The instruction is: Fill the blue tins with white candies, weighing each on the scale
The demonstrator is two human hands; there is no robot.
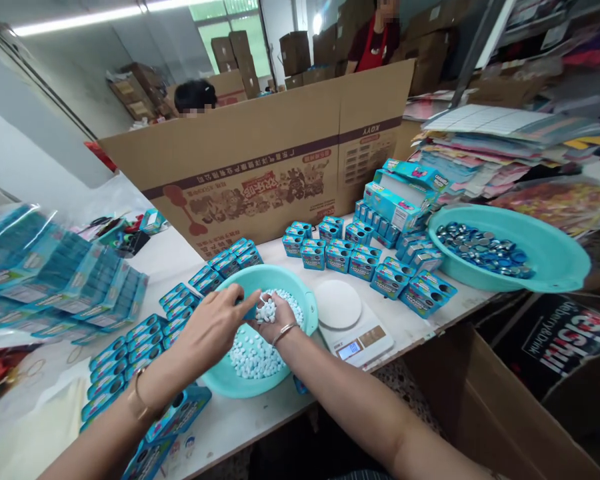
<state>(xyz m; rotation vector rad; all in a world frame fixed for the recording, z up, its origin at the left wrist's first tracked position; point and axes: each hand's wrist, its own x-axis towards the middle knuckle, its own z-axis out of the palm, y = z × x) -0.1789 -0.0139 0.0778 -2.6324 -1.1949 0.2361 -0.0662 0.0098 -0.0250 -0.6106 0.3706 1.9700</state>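
Observation:
Over a turquoise basin (307, 317) of small pale-blue candies (257, 357), both my hands are close together. My right hand (276, 325) is cupped, palm up, around a small heap of the candies (266, 311). Curled beside it, my left hand (217, 323) has its index finger reaching across toward the heap. A small blue box (246, 313) shows in part under the left fingers; most of it is hidden by the hand. Right of the basin stands a white kitchen scale (363, 339) with a round plate and a lit display.
Blue printed boxes with round holes stand in rows left (125, 353) and behind the scale (353, 257). Wrapped box stacks (55, 273) are at far left. Another turquoise basin (560, 257) holds shiny blue-silver pieces. A large cardboard carton (290, 160) blocks the back; two people are beyond.

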